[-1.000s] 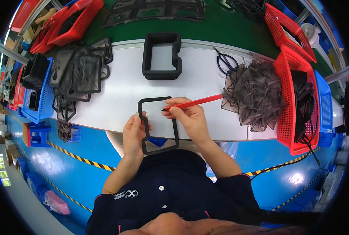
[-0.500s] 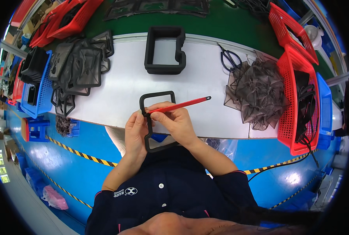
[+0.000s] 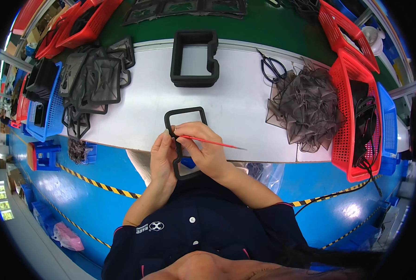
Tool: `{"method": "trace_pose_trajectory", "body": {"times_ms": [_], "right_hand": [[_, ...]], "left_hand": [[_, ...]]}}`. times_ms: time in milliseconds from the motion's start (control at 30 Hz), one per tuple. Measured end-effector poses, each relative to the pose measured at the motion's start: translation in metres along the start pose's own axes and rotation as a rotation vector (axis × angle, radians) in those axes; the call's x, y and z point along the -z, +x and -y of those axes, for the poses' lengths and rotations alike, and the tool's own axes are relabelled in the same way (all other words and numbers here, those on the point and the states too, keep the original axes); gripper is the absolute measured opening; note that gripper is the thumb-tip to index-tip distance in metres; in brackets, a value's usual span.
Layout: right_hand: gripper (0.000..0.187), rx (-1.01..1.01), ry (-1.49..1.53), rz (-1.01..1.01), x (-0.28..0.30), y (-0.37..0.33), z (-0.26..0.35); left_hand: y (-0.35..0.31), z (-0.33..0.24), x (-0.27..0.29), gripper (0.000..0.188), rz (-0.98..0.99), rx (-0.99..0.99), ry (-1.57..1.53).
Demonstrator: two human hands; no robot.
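Note:
My left hand (image 3: 161,158) pinches the long side of a black notched frame (image 3: 184,111), which stands tilted above the near edge of the white table. My right hand (image 3: 209,151) is closed on a slim red stick-like tool (image 3: 204,139). One end of this tool meets the frame's side close to my left fingertips; its thin greyish end points right. The exact contact is hidden by my fingers. Farther off, a neat stack of similar black frames (image 3: 176,65) sits on the table.
Mesh-covered frames (image 3: 103,81) lie piled at the left, beside a blue basket (image 3: 55,105). At the right are black-handled scissors (image 3: 274,70), a heap of dark mesh fabric (image 3: 308,109) and a red basket (image 3: 342,121) with black cords. A green surface (image 3: 250,30) adjoins the far edge.
The red tool has turned in my right hand: its free end has swung down toward me, and its narrow edge now shows. The frame shifted slightly left.

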State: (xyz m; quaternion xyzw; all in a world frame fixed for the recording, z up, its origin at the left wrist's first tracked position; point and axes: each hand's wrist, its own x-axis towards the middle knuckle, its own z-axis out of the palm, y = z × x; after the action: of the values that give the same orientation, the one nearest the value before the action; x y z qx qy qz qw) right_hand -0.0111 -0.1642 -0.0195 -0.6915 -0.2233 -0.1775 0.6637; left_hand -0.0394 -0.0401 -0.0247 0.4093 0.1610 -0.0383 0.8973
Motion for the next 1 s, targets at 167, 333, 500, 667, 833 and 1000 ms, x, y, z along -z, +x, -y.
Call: {"method": "trace_pose_trajectory", "body": {"times_ms": [167, 333, 500, 667, 833, 1000], "right_hand": [[0.019, 0.061, -0.12, -0.007, -0.006, -0.003, 0.004], [0.024, 0.134, -0.252, -0.024, -0.001, 0.001, -0.004], [0.022, 0.144, -0.569, -0.139, 0.064, 0.014, -0.005], [0.008, -0.069, -1.026, -0.458, 0.195, 0.007, 0.001], [0.012, -0.303, -1.23, -0.557, 0.253, 0.003, 0.011], [0.012, -0.053, -0.745, -0.651, 0.244, 0.018, 0.015]], "left_hand": [[0.0, 0.0, -0.006, 0.022, -0.037, -0.016, -0.016], [0.006, -0.003, 0.004, 0.018, -0.012, -0.087, 0.045], [0.014, -0.034, 0.017, 0.014, -0.062, -0.143, 0.016], [0.03, -0.065, 0.068, 0.012, -0.2, -0.233, 0.055], [0.028, -0.076, 0.069, 0.012, -0.268, -0.234, 0.066], [0.025, -0.11, 0.034, 0.012, -0.036, -0.4, 0.401]]}}
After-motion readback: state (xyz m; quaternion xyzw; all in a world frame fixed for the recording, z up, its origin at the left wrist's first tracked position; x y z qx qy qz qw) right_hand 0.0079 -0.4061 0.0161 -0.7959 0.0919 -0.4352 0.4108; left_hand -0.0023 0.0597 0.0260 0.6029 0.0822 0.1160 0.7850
